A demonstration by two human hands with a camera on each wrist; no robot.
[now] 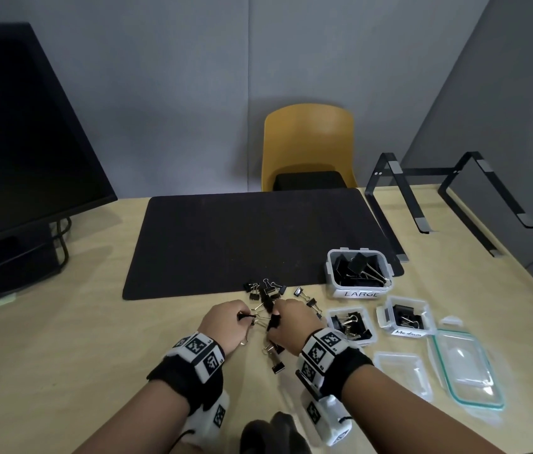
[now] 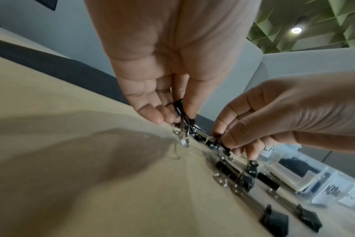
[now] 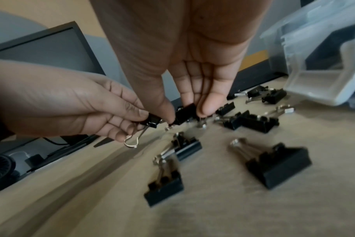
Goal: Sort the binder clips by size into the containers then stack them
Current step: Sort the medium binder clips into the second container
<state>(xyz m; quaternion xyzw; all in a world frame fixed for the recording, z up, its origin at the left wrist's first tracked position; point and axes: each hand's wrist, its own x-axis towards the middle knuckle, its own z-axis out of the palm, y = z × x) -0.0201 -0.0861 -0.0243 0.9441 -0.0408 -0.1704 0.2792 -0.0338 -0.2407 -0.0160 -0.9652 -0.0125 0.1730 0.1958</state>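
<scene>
each hand pinches a small clip: left hand (image 1: 222, 329), right hand (image 1: 286, 326), over the clip pile (image 1: 266, 294) beside the tub marked large (image 1: 358, 273); only the right wrist view shows the pinched clips (image 3: 185, 113) clearly

Clips (image 1: 266, 294) black, silver handles; mat (image 1: 258, 237) black; table (image 1: 62, 322) beige; chair (image 1: 307, 139) yellow; wristbands (image 1: 198, 352) black-white checker tags.

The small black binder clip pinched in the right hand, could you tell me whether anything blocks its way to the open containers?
Nothing visible does. The right hand pinches the small black binder clip; the clear plastic containers stand open to its right, lids off.
</scene>
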